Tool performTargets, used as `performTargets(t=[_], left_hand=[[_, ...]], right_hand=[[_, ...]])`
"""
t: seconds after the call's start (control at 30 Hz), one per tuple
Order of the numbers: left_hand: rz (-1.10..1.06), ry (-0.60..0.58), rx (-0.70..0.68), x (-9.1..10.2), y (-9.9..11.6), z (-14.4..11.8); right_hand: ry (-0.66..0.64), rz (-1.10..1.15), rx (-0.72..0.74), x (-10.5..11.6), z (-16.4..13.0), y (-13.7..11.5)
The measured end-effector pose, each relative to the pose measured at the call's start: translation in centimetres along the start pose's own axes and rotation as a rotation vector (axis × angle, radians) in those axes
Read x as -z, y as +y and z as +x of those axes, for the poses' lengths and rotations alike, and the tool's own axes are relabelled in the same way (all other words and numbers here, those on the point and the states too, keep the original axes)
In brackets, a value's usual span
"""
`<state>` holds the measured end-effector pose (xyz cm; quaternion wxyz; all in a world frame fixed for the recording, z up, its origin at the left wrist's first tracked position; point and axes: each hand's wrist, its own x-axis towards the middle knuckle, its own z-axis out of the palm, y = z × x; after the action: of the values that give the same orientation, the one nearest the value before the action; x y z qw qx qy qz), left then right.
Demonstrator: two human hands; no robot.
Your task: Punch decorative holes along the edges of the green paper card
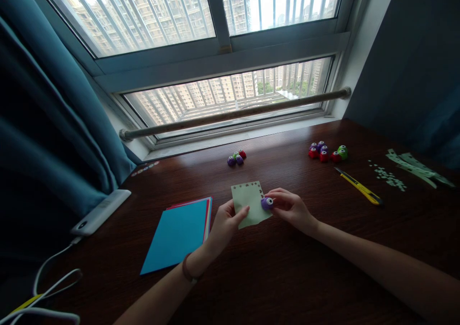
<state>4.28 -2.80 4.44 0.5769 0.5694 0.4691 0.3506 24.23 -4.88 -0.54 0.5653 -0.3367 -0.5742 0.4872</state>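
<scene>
Paper: a pale green rectangular paper sheet held just above the dark brown wooden table, small shapes punched along its top and right edges.
Punch: a small purple plastic craft punch sits on the sheet's right edge.
Right hand: the right hand grips the punch, fingers closed around it.
Left hand: the left hand pinches the sheet's left edge between thumb and fingers.
Stack: a stack of coloured paper, blue on top, lies left of the hands.
Far punches: three small punches near the window; a bigger cluster of red, purple and green punches to the right.
Knife: a yellow utility knife beside green paper scraps and green paper strips.
Left edge: a white power bank with a white cable.
</scene>
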Motion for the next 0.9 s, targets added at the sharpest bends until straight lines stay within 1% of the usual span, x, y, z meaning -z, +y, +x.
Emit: performTargets(t=[0.23, 0.47, 0.63, 0.77, 0.9], left_hand=[[0.027, -0.006, -0.012, 0.0, -0.2, 0.0], [0.059, -0.005, -0.032, 0.2, -0.7, 0.4], [0.097, -0.029, -0.055, 0.4, -1.3, 0.8], [0.150, -0.055, -0.071, 0.6, -1.8, 1.4], [0.235, -0.077, -0.080, 0.7, -2.8, 1.9]], right_hand=[[0.002, 0.024, -0.010, 0.2, 0.1, 0.2], [-0.006, 0.025, -0.025, 0.3, 0.3, 0.0], [-0.066, -0.024, -0.063, 1.0, 0.6, 0.0], [-0.099, -0.131, -0.062, 1.8, 0.9, 0.4], [-0.107, -0.367, -0.030, 2.4, 1.1, 0.5]])
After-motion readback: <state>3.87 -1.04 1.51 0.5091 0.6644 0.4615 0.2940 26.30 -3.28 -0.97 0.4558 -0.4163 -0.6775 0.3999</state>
